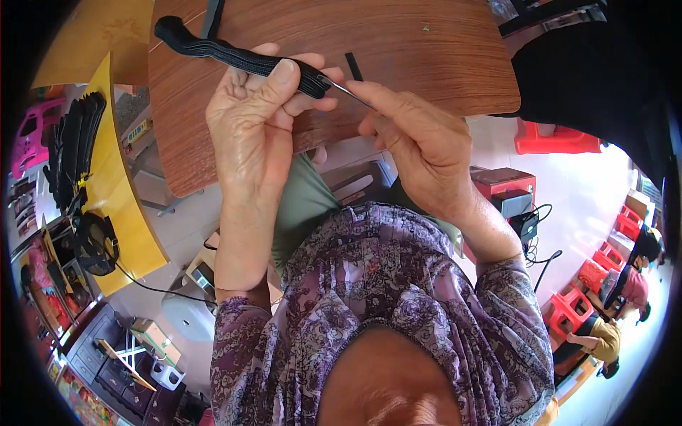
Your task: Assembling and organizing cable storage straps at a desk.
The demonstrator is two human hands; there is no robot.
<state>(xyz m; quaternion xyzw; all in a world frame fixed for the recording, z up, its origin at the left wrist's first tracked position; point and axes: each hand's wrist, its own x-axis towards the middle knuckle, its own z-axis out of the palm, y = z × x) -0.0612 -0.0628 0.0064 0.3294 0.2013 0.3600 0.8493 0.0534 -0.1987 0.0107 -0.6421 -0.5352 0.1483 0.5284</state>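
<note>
A long black ribbed fabric strip point(224, 52), folded or bundled, stretches over the wooden table toward the far left. My left hand point(250, 131) is closed around its near end, with the thumb on top and the fingers behind. Between the thumb and forefinger of my right hand point(425, 142) is a thin metal pointed tool point(347, 91). Its tip touches the strip's near end, just right of my left fingertips; the tip's exact shape is too small to tell. A short black strip point(353, 67) lies on the table beyond my hands.
The brown wooden table point(426, 42) reaches under both hands. On a yellow board point(131, 213) at left lie many black strips point(74, 142) and a small black fan point(96, 243). Red stools point(558, 138) stand at right, near a red box point(503, 181) with cables. Other people sit far right.
</note>
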